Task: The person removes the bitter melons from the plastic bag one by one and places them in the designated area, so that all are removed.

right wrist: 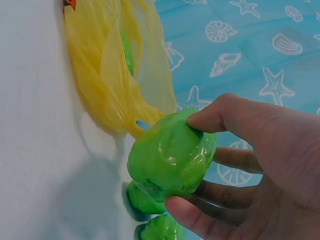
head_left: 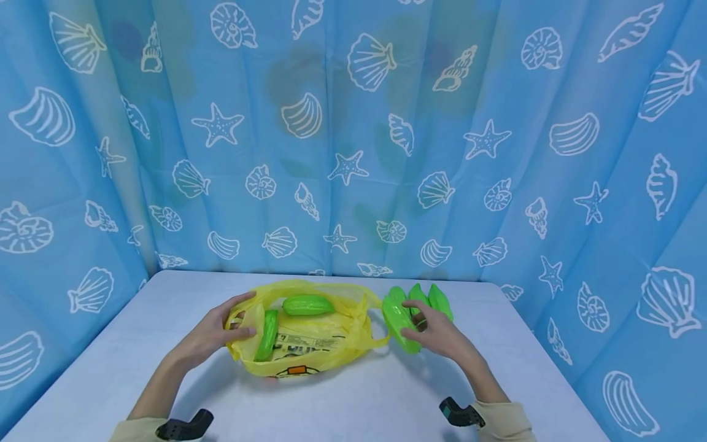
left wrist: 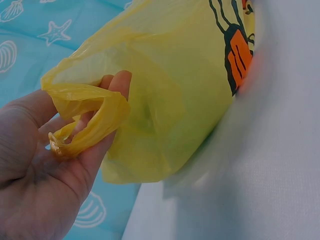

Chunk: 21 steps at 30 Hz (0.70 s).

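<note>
A yellow plastic bag point(head_left: 356, 334) lies with its mouth spread wide, print showing on its side. At its left rim my left hand point(head_left: 210, 331) holds the bag, the yellow handle point(left wrist: 112, 117) looped over the fingers in the left wrist view. Inside are two shiny green toy cucumbers: one cucumber point(head_left: 308, 305) lies across the back, another cucumber point(head_left: 267, 334) leans along the left wall. Just right of the bag, my right hand point(head_left: 439, 331) grips a third toy cucumber point(right wrist: 170, 155) between thumb and fingers, one end facing the right wrist camera.
More green toy cucumbers point(head_left: 440, 301) lie on the white table point(head_left: 331, 411) beyond the right hand. A blue curtain point(head_left: 353, 123) with white shell prints stands along the back and both sides. The bag's right handle point(head_left: 380, 342) reaches close to the gripped cucumber.
</note>
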Motion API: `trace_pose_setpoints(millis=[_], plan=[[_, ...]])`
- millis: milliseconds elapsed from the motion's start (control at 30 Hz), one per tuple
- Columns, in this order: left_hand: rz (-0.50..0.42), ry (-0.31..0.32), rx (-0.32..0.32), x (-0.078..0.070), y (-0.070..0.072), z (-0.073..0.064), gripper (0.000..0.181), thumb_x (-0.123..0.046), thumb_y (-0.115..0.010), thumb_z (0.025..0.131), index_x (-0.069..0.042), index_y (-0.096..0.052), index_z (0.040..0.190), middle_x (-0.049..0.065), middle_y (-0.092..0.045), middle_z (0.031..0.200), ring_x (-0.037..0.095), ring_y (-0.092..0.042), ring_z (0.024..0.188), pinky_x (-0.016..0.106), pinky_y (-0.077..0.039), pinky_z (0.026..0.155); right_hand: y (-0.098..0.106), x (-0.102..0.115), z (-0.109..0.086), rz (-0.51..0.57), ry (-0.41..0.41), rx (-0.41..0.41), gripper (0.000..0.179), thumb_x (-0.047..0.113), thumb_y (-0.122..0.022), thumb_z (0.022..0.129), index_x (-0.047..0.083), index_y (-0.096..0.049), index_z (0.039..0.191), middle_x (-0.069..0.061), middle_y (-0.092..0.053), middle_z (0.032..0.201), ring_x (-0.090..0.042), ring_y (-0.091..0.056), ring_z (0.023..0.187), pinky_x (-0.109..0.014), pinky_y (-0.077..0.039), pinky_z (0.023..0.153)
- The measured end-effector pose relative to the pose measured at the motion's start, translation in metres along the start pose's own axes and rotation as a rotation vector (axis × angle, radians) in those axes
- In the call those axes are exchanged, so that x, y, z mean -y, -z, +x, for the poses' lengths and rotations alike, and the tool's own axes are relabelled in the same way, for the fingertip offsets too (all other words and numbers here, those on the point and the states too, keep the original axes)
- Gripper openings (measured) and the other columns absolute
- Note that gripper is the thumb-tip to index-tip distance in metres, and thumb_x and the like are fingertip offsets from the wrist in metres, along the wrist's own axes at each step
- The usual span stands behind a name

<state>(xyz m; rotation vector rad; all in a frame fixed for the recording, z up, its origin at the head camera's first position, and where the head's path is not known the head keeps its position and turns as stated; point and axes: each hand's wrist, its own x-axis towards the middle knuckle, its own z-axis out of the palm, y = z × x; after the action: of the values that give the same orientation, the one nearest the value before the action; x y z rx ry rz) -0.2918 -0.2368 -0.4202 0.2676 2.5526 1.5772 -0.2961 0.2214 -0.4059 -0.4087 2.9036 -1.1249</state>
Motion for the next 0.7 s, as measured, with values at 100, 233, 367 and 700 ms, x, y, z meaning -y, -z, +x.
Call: trace_pose_setpoints(millis=[100, 233, 367, 700], plan=[[-0.012, 0.009, 0.003, 0.0, -0.001, -0.001, 0.087, -0.036, -0.077, 0.083, -0.028, -0.028, 0.154, 0.012, -0.043, 0.148, 0.022, -0.059, 0.104, 0.031, -0.053, 0.088, 0.001, -0.002, -0.001, 0.006, -0.016, -0.001, 0.058, 0.026, -0.074, 0.087, 0.015, -0.05, 0.14, -0.011, -0.067, 0.107, -0.022, -0.064, 0.096, -0.033, -0.055, 0.071], [-0.028, 0.018, 0.013, 0.001, -0.002, -0.001, 0.087, -0.035, -0.077, 0.083, -0.027, -0.028, 0.154, 0.012, -0.043, 0.147, 0.022, -0.059, 0.102, 0.031, -0.053, 0.086, 0.003, -0.006, -0.003, 0.017, -0.026, 0.007, 0.06, 0.027, -0.073, 0.088, 0.014, -0.048, 0.141, -0.012, -0.066, 0.108, -0.021, -0.064, 0.095, -0.031, -0.055, 0.067], [-0.023, 0.013, 0.008, 0.002, -0.002, 0.001, 0.087, -0.035, -0.077, 0.083, -0.028, -0.028, 0.154, 0.012, -0.043, 0.148, 0.022, -0.059, 0.102, 0.031, -0.053, 0.085, 0.005, -0.01, -0.003, 0.034, -0.029, 0.016, 0.06, 0.025, -0.072, 0.089, 0.012, -0.046, 0.142, -0.013, -0.065, 0.107, -0.021, -0.064, 0.094, -0.032, -0.055, 0.065], [-0.032, 0.013, 0.008, 0.001, -0.001, 0.001, 0.087, -0.032, -0.078, 0.082, -0.026, -0.029, 0.154, 0.013, -0.043, 0.146, 0.023, -0.059, 0.101, 0.03, -0.055, 0.083, 0.008, -0.015, -0.002, 0.051, -0.026, 0.062, 0.062, 0.024, -0.07, 0.09, 0.009, -0.043, 0.143, -0.016, -0.064, 0.105, -0.019, -0.062, 0.087, -0.032, -0.055, 0.06]])
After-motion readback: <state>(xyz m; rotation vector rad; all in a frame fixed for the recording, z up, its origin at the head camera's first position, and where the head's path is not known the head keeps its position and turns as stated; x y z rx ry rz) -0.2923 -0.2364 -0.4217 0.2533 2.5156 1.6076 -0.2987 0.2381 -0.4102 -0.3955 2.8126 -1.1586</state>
